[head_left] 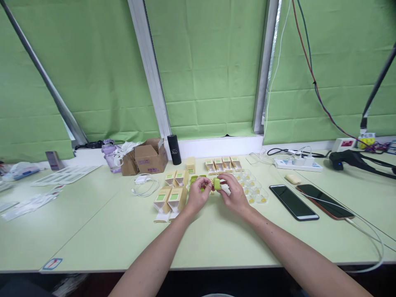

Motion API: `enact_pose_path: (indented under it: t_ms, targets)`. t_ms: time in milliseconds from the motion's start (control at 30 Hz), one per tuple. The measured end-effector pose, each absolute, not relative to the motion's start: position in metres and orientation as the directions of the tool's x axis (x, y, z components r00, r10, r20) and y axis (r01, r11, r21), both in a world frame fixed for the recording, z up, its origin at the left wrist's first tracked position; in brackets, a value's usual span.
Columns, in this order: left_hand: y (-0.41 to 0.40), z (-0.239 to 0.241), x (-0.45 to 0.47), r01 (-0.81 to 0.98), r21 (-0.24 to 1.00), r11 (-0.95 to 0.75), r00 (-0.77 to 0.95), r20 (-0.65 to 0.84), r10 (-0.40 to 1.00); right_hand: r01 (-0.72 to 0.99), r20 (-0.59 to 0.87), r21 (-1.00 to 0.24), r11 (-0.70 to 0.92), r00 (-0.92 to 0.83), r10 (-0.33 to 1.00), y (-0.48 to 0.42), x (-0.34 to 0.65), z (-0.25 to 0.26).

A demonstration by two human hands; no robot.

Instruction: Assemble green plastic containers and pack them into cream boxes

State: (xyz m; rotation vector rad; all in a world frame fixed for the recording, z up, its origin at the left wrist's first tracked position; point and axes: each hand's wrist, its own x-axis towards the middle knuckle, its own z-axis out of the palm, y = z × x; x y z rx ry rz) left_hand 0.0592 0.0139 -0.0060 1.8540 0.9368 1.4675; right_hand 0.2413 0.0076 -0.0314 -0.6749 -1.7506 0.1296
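green block [217, 184], one, pinched by right hand [234, 194]; left hand [199, 194] pinches gold bit [212, 186]; two phones [293, 202] at right

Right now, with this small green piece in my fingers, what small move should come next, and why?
I'd probably tilt the green piece slightly in your right hand: your left hand appears to pinch a gold-coloured bit right beside it, and whether the two join isn't clear.
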Motion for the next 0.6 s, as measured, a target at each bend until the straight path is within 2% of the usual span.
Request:
enact_pose_path:
  t_ms: [600]
  targets:
    - [0.0145,-0.0068,0.0576,0.171,0.806,-0.567,0.16,0.545,0.823,0.374,0.854,-0.428,0.823,-0.131,0.504,0.006,0.2408,-0.0299]
